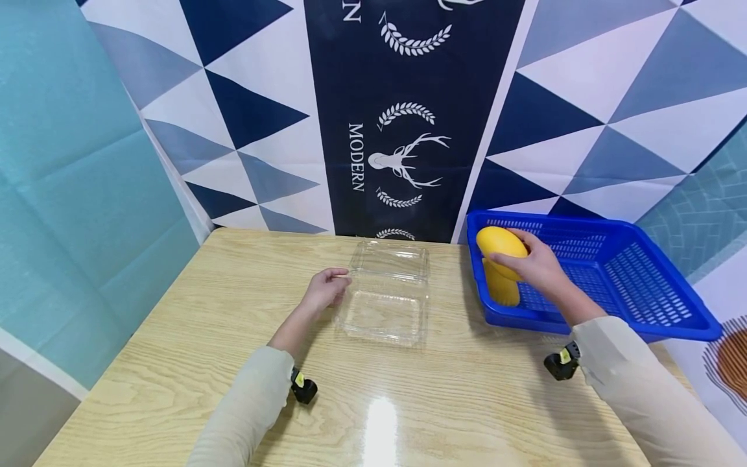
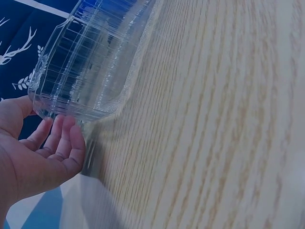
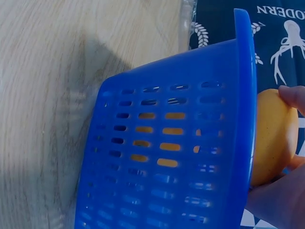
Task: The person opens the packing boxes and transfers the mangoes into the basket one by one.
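My right hand (image 1: 539,263) grips a yellow mango (image 1: 500,245) at the left side of the blue basket (image 1: 589,227), level with its rim. Under it, a second yellow mango (image 1: 500,288) lies in the basket's left end. In the right wrist view, the held mango (image 3: 272,136) shows above the rim, and yellow shows through the slots of the basket wall (image 3: 167,71). My left hand (image 1: 327,288) pinches the left edge of an opened clear plastic clamshell box (image 1: 385,314). From the left wrist, thumb and fingertips (image 2: 69,125) meet at the corner of the box (image 2: 90,62).
The box lies on a wooden table (image 1: 455,395), its lid (image 1: 390,259) folded back toward the wall. A patterned cloth (image 1: 403,97) hangs right behind the table. The basket stands at the table's right side, close to that cloth.
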`<state>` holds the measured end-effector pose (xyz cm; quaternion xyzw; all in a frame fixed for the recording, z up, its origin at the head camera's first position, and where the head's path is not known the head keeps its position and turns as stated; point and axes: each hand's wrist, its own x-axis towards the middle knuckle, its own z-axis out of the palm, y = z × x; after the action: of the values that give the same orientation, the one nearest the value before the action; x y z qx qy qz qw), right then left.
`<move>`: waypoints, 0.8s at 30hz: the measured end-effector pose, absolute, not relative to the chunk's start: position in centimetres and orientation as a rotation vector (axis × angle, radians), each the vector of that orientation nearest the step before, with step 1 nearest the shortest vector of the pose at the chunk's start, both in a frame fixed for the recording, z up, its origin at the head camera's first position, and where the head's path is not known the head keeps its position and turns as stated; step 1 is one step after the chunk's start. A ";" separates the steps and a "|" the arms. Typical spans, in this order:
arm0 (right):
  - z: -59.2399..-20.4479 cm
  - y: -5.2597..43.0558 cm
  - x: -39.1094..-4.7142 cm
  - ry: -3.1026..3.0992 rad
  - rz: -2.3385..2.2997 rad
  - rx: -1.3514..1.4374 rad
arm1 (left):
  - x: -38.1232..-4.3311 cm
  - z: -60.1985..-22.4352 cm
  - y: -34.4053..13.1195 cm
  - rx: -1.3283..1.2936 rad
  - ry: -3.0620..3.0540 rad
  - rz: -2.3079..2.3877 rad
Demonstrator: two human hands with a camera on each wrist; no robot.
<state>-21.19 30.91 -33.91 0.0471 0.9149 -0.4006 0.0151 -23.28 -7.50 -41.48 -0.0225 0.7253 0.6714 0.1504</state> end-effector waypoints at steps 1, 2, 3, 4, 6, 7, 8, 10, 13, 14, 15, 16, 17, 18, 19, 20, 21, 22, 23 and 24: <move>-34.0 31.0 -21.2 2.848 -1.244 0.145 | -23.3 -41.5 -7.5 -0.067 2.082 1.927; -34.0 31.1 -21.2 2.852 -1.240 0.141 | -23.3 -41.5 -7.5 -0.069 2.083 1.926; -34.1 31.2 -21.2 2.853 -1.241 0.138 | -23.3 -41.5 -7.6 -0.070 2.084 1.924; -34.2 31.3 -21.2 2.852 -1.244 0.139 | -23.2 -41.5 -7.6 -0.068 2.085 1.923; -34.4 31.5 -21.2 2.852 -1.246 0.146 | -23.2 -41.5 -7.6 -0.068 2.091 1.917; -34.4 31.6 -21.2 2.852 -1.249 0.149 | -23.2 -41.5 -7.6 -0.071 2.093 1.915; -34.5 31.7 -21.1 2.852 -1.250 0.154 | -23.2 -41.4 -7.6 -0.073 2.096 1.912; -34.5 31.9 -21.1 2.850 -1.252 0.162 | -23.2 -41.4 -7.6 -0.077 2.099 1.911; -34.5 32.1 -21.0 2.854 -1.254 0.166 | -23.1 -41.4 -7.5 -0.081 2.095 1.914; -34.5 32.1 -21.0 2.855 -1.255 0.170 | -23.1 -41.3 -7.5 -0.080 2.093 1.915; -34.6 32.2 -20.9 2.853 -1.260 0.175 | -23.1 -41.3 -7.5 -0.079 2.091 1.916; -34.6 32.3 -20.9 2.852 -1.262 0.177 | -23.1 -41.3 -7.5 -0.077 2.090 1.915; -34.6 32.4 -20.8 2.852 -1.263 0.179 | -23.1 -41.3 -7.5 -0.075 2.089 1.913; -34.7 32.5 -20.8 2.851 -1.264 0.180 | -23.2 -41.4 -7.5 -0.075 2.090 1.910; -34.8 32.5 -20.8 2.851 -1.264 0.179 | -23.2 -41.4 -7.5 -0.074 2.091 1.908; -34.8 32.6 -20.7 2.851 -1.264 0.178 | -23.3 -41.5 -7.5 -0.074 2.091 1.906; -34.9 32.7 -20.7 2.855 -1.262 0.176 | -23.4 -41.6 -7.5 -0.071 2.093 1.906; -35.0 32.8 -20.7 2.858 -1.260 0.175 | -23.5 -41.8 -7.5 -0.072 2.093 1.907; -35.0 32.8 -20.7 2.861 -1.258 0.176 | -23.7 -42.1 -7.6 -0.074 2.093 1.909; -35.1 32.9 -20.7 2.865 -1.256 0.178 | -23.9 -42.4 -7.6 -0.076 2.092 1.914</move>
<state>-20.72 32.89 -35.05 0.0567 0.9144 -0.4008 0.0044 -23.85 -7.57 -42.41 -0.0266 0.7290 0.6668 0.1521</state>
